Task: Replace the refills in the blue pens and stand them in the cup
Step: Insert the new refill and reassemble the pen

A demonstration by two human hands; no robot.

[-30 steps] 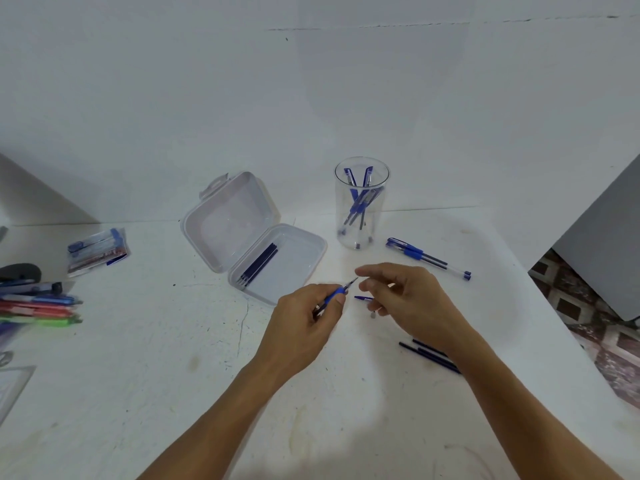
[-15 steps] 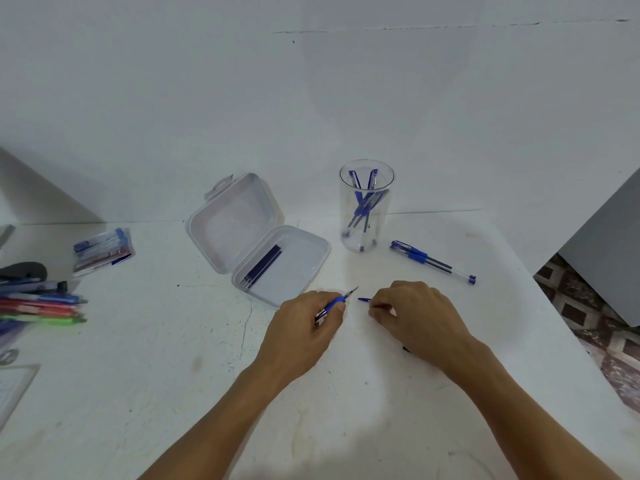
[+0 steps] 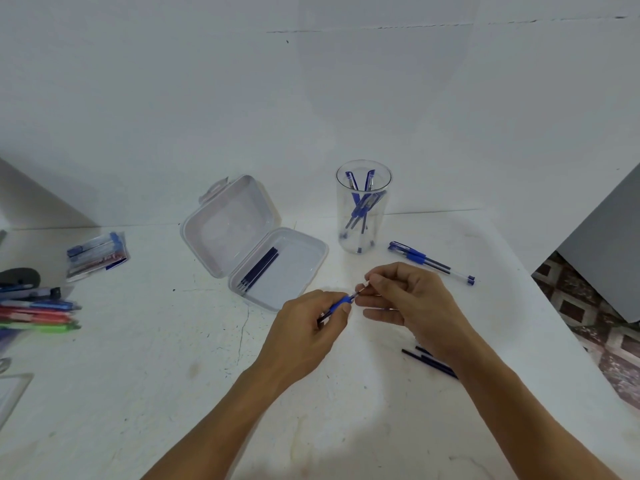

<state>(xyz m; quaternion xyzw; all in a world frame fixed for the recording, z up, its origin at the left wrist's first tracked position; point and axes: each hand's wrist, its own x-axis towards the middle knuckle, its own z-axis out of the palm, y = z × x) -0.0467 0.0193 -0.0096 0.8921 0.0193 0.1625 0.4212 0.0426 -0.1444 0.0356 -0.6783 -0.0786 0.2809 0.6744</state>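
Observation:
My left hand [image 3: 308, 327] grips a blue pen [image 3: 341, 302] by its barrel, tip pointing up and right. My right hand [image 3: 405, 299] pinches a small clear tip piece [image 3: 361, 288] right at the pen's front end. Behind them stands a clear cup [image 3: 363, 174] with several blue pens inside. Two capped blue pens [image 3: 429, 261] lie to the right of the cup. An open clear box [image 3: 304, 268] holds several dark refills [image 3: 259, 270]. Loose dark refills [image 3: 429, 362] lie under my right wrist, partly hidden.
The white table [image 3: 173, 375] ends at the right, with patterned floor [image 3: 588, 323] beyond. Coloured pens [image 3: 38, 313] and a pack of pens [image 3: 97, 254] lie at the left edge. A white wall rises close behind the cup.
My right hand dropped to the table, picked up the small tip piece, and has risen to the pen's front end. My left hand held the pen almost still.

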